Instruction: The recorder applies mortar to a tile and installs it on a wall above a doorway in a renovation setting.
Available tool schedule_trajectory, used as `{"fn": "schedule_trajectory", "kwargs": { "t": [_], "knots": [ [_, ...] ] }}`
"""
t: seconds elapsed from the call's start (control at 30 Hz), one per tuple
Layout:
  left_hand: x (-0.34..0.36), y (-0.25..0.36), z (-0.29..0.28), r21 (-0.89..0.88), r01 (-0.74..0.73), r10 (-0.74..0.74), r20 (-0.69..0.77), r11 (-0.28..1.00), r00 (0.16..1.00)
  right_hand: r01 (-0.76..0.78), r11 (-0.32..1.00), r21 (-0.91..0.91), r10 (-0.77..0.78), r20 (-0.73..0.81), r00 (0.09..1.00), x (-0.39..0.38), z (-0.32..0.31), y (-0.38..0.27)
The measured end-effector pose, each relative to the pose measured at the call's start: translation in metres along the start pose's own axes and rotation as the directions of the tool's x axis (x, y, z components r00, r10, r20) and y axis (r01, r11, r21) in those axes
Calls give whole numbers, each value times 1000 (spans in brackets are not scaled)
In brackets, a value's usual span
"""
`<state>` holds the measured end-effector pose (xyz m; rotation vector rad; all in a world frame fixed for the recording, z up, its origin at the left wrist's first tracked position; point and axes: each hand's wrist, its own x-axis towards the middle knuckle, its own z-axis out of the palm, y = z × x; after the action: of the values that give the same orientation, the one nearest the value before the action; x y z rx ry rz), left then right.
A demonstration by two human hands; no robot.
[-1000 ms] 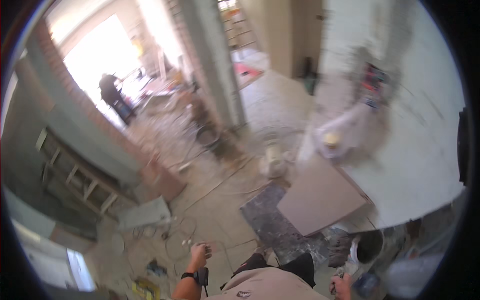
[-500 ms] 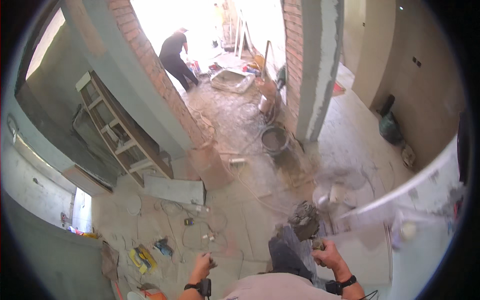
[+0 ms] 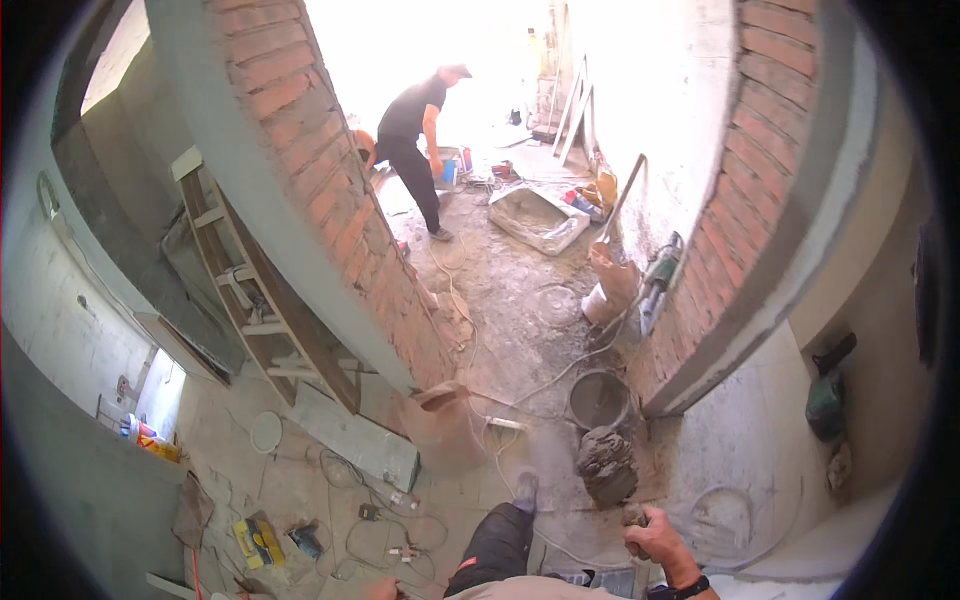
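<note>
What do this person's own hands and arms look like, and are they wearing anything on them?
The right hand is ungloved, with a black wristband around the wrist and no sleeve in sight there. The left hand is blurred at the lower edge; its wrist is hidden.

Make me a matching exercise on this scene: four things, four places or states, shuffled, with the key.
1. Right hand
2. Wooden ladder
3. Grey lump
4. Dark-clothed co-worker

A. Bent forward in the background
B. Closed around a handle
C. Just below a round bucket in the picture
D. Leaning at the left

1-B; 2-D; 3-C; 4-A
</note>
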<state>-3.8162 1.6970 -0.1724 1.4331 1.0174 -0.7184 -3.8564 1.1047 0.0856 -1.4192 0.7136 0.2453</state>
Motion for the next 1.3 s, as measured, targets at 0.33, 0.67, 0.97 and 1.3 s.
{"fn": "schedule_trajectory", "kwargs": {
  "t": [0.33, 0.67, 0.97, 1.3],
  "knots": [
    [48, 349, 280, 55, -427, 419, 119, 903, 900, 91, 992, -90, -92, -4, 996, 232, -24, -187],
    [79, 548, 418, -47, -464, 465, 147, 885, 873, 127, 982, -143, -80, 298, 951, 456, 16, -387],
    [130, 683, 496, -147, -310, 314, 6, 939, 949, 225, 883, -411, 62, 579, 813, 668, 71, -540],
    [208, 743, 487, -301, -136, 92, -158, 944, 983, 229, 917, -327, 70, 698, 713, 846, 230, -682]
  ]
}}
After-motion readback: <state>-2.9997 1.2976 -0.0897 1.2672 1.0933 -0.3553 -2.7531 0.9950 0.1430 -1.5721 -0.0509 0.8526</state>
